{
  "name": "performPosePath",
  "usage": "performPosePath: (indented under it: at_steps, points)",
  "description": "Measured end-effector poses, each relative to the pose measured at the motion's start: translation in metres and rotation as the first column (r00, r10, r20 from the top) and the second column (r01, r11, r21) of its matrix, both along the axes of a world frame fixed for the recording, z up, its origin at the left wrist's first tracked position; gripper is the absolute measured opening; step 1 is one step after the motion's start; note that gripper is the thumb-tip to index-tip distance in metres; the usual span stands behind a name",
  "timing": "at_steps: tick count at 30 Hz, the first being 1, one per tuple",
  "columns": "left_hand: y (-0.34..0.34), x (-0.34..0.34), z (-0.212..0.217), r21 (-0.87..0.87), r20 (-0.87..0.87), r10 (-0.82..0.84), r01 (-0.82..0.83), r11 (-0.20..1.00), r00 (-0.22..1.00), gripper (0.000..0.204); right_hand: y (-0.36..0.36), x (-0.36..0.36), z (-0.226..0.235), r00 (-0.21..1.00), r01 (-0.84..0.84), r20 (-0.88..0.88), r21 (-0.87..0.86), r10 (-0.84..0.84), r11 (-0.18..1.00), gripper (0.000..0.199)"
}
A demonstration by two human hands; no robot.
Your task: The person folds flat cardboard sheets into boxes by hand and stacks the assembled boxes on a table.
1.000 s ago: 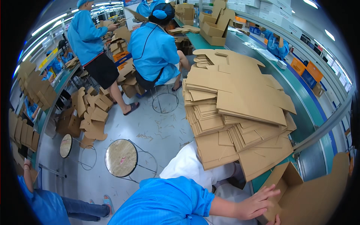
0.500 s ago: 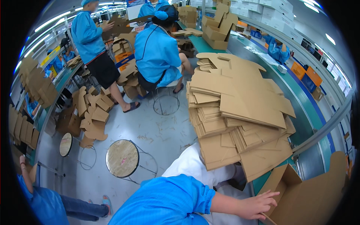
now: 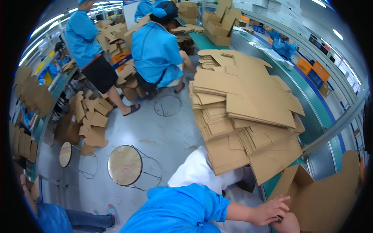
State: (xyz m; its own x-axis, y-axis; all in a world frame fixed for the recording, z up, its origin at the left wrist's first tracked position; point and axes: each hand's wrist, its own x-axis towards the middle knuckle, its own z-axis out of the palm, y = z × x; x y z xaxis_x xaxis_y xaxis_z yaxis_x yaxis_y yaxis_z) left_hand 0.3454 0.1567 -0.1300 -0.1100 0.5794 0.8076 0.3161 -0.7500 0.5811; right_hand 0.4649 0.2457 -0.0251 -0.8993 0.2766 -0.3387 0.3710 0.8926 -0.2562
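In the lower right stands a brown cardboard box [image 3: 326, 198], its lid flap raised on the right. My left hand [image 3: 268, 212] lies over its near edge, fingers bent across the wall and the index finger lifted slightly. Right against it is my right hand [image 3: 288, 224], seen mostly from the back at the bottom edge; its fingers are hidden. Beyond the box, a tall stack of flat die-cut cardboard blanks [image 3: 256, 97] leans unevenly, with its lower sheets fanned toward me.
A green-topped conveyor bench [image 3: 316, 128] with a metal rail runs along the right. Round stools [image 3: 125, 167] stand on the floor at left. People in blue smocks [image 3: 157, 50] work ahead, near heaped cardboard [image 3: 93, 120]. Folded boxes [image 3: 218, 29] sit on the far bench.
My right hand has come into view at the bottom, meeting my left hand at the box's near edge. My left hand has shifted slightly. The view has moved a little.
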Motion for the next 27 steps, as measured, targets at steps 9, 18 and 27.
performPosePath:
  at_steps: [9,18,27]
  points:
    - [0.012,-0.015,-0.008,0.075,-0.014,0.068,-0.067,0.995,0.998,0.020,0.013,-0.038,0.020,0.925,0.138,0.377,-0.228,-0.043,0.964,0.028]
    - [0.011,-0.008,-0.012,0.126,-0.013,0.130,-0.128,0.984,0.991,0.018,-0.027,-0.042,0.041,0.879,0.298,0.334,0.170,-0.340,0.939,0.033]
    - [-0.019,0.016,-0.010,0.137,0.371,-0.209,0.169,0.976,0.905,0.042,-0.112,-0.002,-0.004,0.774,0.604,-0.523,0.437,-0.358,0.667,0.062]
